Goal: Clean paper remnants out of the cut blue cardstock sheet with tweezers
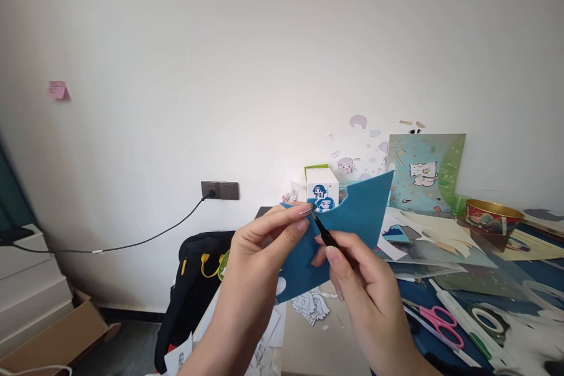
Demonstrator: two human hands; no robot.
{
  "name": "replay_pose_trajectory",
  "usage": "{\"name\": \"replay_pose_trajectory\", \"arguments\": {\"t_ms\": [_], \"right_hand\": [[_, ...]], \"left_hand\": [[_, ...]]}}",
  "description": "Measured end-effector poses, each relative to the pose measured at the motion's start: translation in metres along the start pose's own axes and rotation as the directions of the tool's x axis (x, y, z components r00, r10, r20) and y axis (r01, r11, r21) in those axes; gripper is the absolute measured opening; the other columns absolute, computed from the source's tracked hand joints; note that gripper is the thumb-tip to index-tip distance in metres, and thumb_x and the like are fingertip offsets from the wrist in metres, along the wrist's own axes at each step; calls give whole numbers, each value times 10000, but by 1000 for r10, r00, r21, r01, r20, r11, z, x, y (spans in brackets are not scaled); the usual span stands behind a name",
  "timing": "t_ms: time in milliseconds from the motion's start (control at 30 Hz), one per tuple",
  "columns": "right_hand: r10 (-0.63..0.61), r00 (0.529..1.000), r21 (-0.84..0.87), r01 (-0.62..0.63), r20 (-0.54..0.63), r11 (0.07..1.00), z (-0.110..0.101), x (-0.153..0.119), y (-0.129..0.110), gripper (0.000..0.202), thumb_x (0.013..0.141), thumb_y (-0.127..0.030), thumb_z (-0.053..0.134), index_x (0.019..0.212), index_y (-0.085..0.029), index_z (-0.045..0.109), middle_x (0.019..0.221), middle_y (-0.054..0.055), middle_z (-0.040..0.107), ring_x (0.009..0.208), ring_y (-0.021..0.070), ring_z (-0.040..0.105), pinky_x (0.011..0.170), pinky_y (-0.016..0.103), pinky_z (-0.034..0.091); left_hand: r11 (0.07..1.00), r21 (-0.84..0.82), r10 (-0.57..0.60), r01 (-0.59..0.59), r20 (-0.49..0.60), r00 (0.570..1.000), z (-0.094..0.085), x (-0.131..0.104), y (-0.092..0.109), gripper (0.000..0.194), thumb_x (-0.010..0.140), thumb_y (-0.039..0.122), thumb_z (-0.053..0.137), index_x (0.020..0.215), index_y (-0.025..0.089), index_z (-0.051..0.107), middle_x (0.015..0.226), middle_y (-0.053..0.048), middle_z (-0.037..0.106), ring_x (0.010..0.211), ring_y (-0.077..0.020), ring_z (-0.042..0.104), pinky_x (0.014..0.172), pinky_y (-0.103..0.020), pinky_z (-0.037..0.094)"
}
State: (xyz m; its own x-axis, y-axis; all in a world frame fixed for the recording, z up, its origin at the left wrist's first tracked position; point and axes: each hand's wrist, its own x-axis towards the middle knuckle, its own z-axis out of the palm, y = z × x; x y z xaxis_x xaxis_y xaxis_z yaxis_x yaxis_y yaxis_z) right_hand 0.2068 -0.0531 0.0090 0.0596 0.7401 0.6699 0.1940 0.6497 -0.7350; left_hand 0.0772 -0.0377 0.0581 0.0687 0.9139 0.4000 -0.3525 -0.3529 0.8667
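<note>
My left hand [267, 249] is raised in front of me, thumb and index finger closed together at the cut edge of a blue sheet [359, 217]. What lies between those fingertips is too small to make out. My right hand [363, 282] grips a slim black tool with a narrow tip [325, 232]. Its tip points up and left, close to the left fingertips. Behind both hands the blue sheet stands tilted, with a curved notch in its upper edge; part of it is hidden by my left hand. A white box [324, 179] with blue-haired character stickers shows beyond the notch.
Paper scraps [427, 235], pink-handled scissors [440, 323], a tape roll [487, 320] and a red-and-gold tin [493, 217] crowd the right side. White cut-outs [311, 305] lie below the sheet. A black bag [196, 270] stands left of the desk.
</note>
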Motion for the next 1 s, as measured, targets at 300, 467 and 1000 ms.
{"name": "replay_pose_trajectory", "arguments": {"t_ms": [300, 467, 1000], "right_hand": [[61, 998, 30, -60, -22, 998, 1, 2, 0, 211, 924, -362, 467, 863, -222, 613, 667, -18, 565, 551, 92, 472, 497, 188, 369], [52, 999, 23, -52, -10, 998, 3, 0, 1, 212, 929, -346, 457, 868, -222, 617, 644, -21, 559, 533, 93, 461, 493, 190, 369], [329, 908, 370, -222, -258, 902, -54, 40, 7, 249, 782, -376, 682, 994, -254, 641, 901, 20, 522, 624, 96, 448, 405, 184, 366]], "left_hand": [[995, 91, 49, -46, -33, 998, 0, 1, -4, 100, 757, 234, 709, 797, 318, 747, 845, 55, 690, 846, -88, 614, 754, -155, 469], [989, 139, 63, -54, -60, 996, 1, 3, -6, 107, 755, 246, 708, 825, 319, 745, 827, 54, 688, 844, -89, 610, 769, -152, 462], [995, 96, 58, -34, -253, 966, -6, 17, -30, 359, 689, 277, 753, 1030, 265, 640, 907, 11, 642, 864, -111, 601, 753, -188, 490]]}}
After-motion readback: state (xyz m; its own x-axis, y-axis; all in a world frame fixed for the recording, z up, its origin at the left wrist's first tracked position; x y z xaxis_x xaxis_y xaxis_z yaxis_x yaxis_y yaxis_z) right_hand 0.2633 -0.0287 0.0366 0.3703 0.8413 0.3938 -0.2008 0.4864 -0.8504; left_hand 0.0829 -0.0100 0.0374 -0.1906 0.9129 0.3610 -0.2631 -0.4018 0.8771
